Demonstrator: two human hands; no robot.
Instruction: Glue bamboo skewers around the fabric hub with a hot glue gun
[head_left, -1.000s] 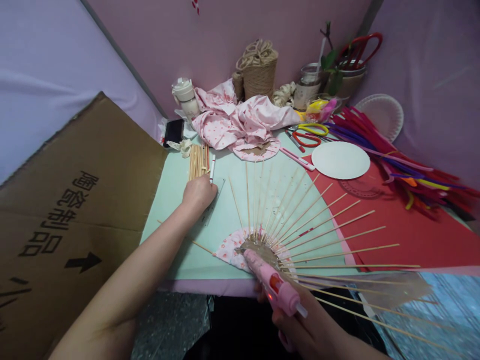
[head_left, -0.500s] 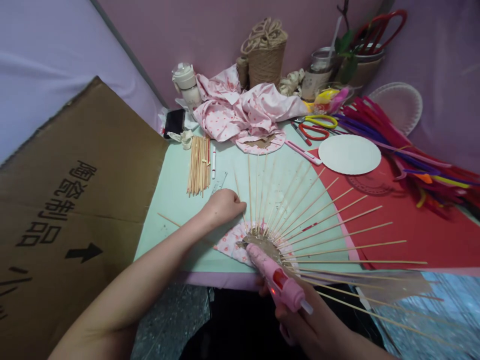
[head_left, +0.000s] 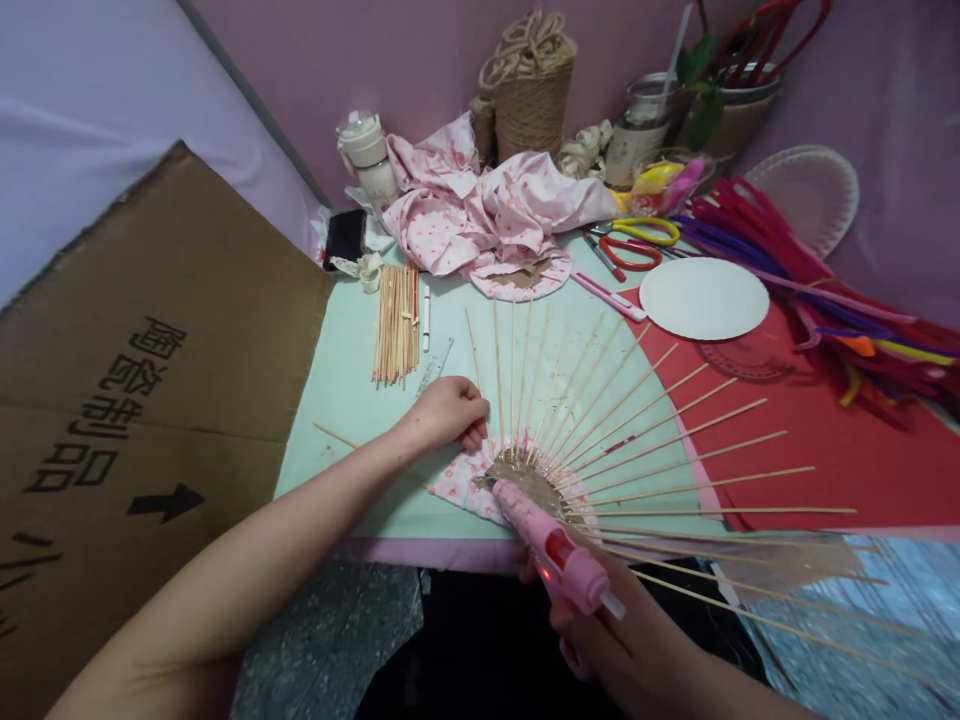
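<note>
My right hand (head_left: 611, 625) is wrapped round a pink hot glue gun (head_left: 551, 550), whose red light glows and whose nozzle points at a round cardboard piece (head_left: 529, 487) covered partly in pink floral cloth (head_left: 469, 485). Thin wooden sticks fan out from the shiny, glue-marked edge of that disc. At the fan's left end, my left hand (head_left: 454, 412) is closed, thumb and fingers pinching the lower part of one wooden stick (head_left: 474, 350). One more stick (head_left: 335, 435) lies partly under my left forearm.
Left stands a cardboard box flap (head_left: 187, 330). A bundle of sticks (head_left: 395, 325), a marker (head_left: 427, 318) and a phone (head_left: 345, 238) lie beyond my left hand. Crumpled floral cloth (head_left: 502, 205), scissors (head_left: 637, 240), a pink cutter (head_left: 607, 297), a white disc (head_left: 705, 298) and pipe cleaners (head_left: 810, 270) lie farther back.
The view has shifted slightly. My left hand's fingers have curled a little differently at the stick; the glue gun stays at the disc with hardly any movement.
</note>
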